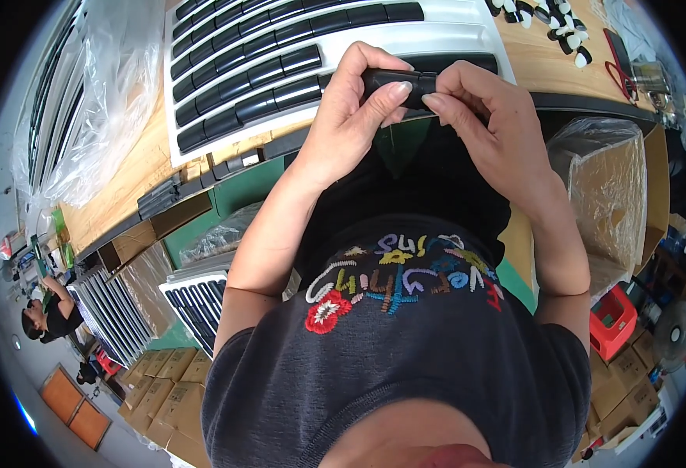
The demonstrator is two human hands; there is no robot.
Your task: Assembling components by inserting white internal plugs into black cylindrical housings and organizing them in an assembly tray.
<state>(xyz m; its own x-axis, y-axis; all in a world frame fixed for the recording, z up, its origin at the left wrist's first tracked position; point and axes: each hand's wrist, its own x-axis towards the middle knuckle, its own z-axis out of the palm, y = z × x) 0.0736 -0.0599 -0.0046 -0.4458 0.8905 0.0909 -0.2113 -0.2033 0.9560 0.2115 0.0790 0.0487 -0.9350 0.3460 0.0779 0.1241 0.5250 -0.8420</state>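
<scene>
Between my two hands, level over the near edge of the white tray, is a glossy black cylinder (pixel 396 81). My left hand (pixel 355 109) wraps its left part, thumb on top. The fingers of my right hand (pixel 476 101) pinch its right end, where a seam shows; whether that end is a separate cap I cannot tell. Beneath and beyond my hands lies the white tray (pixel 351 48), with rows of similar black cylinders (pixel 280 66) laid end to end in its grooves.
Small black-and-white parts (pixel 565 31) lie loose on the wooden table (pixel 600 82) at the far right, near red-handled scissors (pixel 620 74). Plastic-lined cartons (pixel 608 187) stand below the edge. A red stool (pixel 614 321) is at right. Another person (pixel 50 316) works far left.
</scene>
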